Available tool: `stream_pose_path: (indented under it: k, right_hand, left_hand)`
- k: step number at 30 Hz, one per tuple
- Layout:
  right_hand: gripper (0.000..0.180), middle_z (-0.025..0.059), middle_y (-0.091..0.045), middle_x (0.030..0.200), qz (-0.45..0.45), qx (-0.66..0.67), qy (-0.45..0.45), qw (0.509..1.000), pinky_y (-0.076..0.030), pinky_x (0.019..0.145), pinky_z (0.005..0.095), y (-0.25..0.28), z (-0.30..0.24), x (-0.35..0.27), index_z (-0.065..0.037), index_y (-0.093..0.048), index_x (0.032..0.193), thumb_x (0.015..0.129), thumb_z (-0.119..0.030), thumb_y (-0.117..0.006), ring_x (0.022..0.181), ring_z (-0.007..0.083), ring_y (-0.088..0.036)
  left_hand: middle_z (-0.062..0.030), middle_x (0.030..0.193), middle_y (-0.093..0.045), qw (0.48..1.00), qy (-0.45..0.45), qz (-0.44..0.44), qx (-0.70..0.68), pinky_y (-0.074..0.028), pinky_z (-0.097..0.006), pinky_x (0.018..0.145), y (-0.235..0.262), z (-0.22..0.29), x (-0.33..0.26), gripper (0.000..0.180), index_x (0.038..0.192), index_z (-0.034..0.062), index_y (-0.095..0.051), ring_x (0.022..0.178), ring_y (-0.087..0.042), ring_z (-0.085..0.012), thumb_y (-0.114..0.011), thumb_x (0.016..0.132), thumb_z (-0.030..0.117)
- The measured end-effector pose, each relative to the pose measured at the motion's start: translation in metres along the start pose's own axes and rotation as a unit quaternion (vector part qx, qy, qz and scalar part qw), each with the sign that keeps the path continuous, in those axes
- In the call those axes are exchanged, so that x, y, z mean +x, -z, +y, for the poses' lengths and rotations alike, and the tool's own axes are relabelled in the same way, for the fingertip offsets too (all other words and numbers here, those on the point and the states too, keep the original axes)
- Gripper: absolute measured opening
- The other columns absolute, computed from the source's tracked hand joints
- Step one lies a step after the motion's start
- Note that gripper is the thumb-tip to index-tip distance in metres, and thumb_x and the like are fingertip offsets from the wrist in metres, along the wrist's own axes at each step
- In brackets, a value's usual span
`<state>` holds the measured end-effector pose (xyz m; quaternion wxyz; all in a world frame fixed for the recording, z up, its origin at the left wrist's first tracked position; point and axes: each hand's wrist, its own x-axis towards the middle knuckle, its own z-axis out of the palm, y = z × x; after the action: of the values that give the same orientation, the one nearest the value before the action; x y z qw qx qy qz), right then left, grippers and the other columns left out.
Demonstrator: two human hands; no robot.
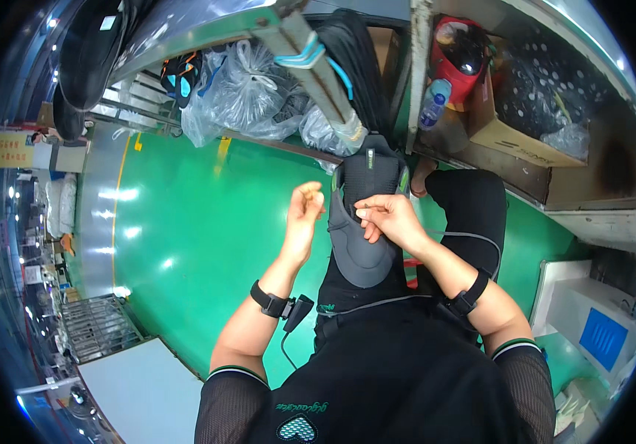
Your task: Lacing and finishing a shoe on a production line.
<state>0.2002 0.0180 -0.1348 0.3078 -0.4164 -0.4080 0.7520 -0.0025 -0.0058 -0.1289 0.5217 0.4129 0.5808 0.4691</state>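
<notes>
A dark grey shoe upper [363,255] lies along my thigh, toe toward me, with a small green tag on its tongue and green patches at its collar. Over its lace area is my right hand [392,220], thumb and index finger pinched together; whatever they hold is too small to make out. Just left of the shoe, apart from it, my left hand [306,209] is raised with curled fingers and the thumb pressed against them. Anything in that grip is hidden. Black bands circle both wrists.
Ahead stands a metal rack post [316,70] wrapped with blue ties, beside clear plastic bags [248,92]. A shelf at the right holds a cardboard box [514,133], a red helmet-like object [460,59] and a bottle [434,106]. A grey cord [377,302] crosses my lap.
</notes>
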Motion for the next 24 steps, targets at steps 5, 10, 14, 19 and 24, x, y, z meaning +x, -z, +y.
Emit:
stream_pose_path:
  k: [5, 10, 14, 19, 24]
  right_hand:
    - [0.023, 0.0085, -0.062, 0.073, 0.017, -0.042, -0.028, 0.999, -0.052, 0.048, 0.024, -0.032, -0.012, 0.004, 0.008, -0.063, 0.107, 0.091, -0.008, -0.061, 0.055, 0.0131, -0.063]
    - [0.02, 0.0059, -0.061, 0.07, 0.045, -0.087, 0.0, 0.995, -0.049, 0.045, 0.0229, -0.029, -0.01, 0.02, 0.006, -0.064, 0.097, 0.092, -0.013, -0.059, 0.051, 0.0112, -0.06]
    - [0.018, 0.0002, -0.058, 0.063, -0.038, -0.119, 0.037, 0.991, -0.04, 0.042, 0.0208, -0.03, -0.014, 0.018, -0.002, -0.063, 0.091, 0.095, -0.019, -0.057, 0.048, 0.007, -0.053]
    - [0.012, -0.0039, -0.053, 0.064, 0.018, -0.104, -0.012, 0.994, -0.032, 0.041, 0.0192, 0.001, -0.065, -0.034, -0.004, -0.063, 0.09, 0.088, -0.016, -0.065, 0.05, 0.0039, -0.047]
    - [0.02, 0.0086, -0.065, 0.089, 0.057, -0.025, 0.302, 0.951, -0.051, 0.061, 0.0256, 0.09, -0.196, -0.104, -0.003, -0.064, 0.101, 0.086, -0.017, -0.064, 0.072, 0.0117, -0.062]
  left_hand:
    - [-0.008, 0.113, -0.057, 0.979, 0.038, -0.061, 0.188, -0.04, -0.033, 0.097, 0.026, -0.039, -0.016, 0.039, 0.124, 0.003, -0.047, 0.112, -0.053, -0.0199, -0.057, 0.095, 0.026]
    - [-0.0094, 0.097, -0.066, 0.864, 0.201, -0.286, 0.364, -0.047, -0.034, 0.088, 0.054, -0.027, -0.006, 0.034, 0.109, 0.0039, -0.061, 0.102, -0.061, -0.0218, -0.055, 0.095, 0.034]
    - [-0.0106, 0.099, -0.069, 0.89, -0.155, -0.332, 0.271, -0.049, -0.038, 0.087, 0.05, 0.04, -0.047, 0.032, 0.105, 0.0073, -0.068, 0.098, -0.062, -0.029, -0.066, 0.086, 0.032]
    - [-0.0109, 0.115, -0.062, 0.785, -0.367, -0.381, 0.323, -0.043, -0.043, 0.089, -0.015, 0.011, -0.067, 0.053, 0.106, 0.0045, -0.061, 0.109, -0.056, -0.0292, -0.061, 0.079, 0.05]
    - [-0.0031, 0.097, -0.066, 0.75, -0.436, -0.351, 0.352, -0.038, -0.039, 0.078, -0.033, -0.018, -0.08, 0.053, 0.089, 0.0107, -0.069, 0.103, -0.057, -0.0219, -0.06, 0.076, 0.061]
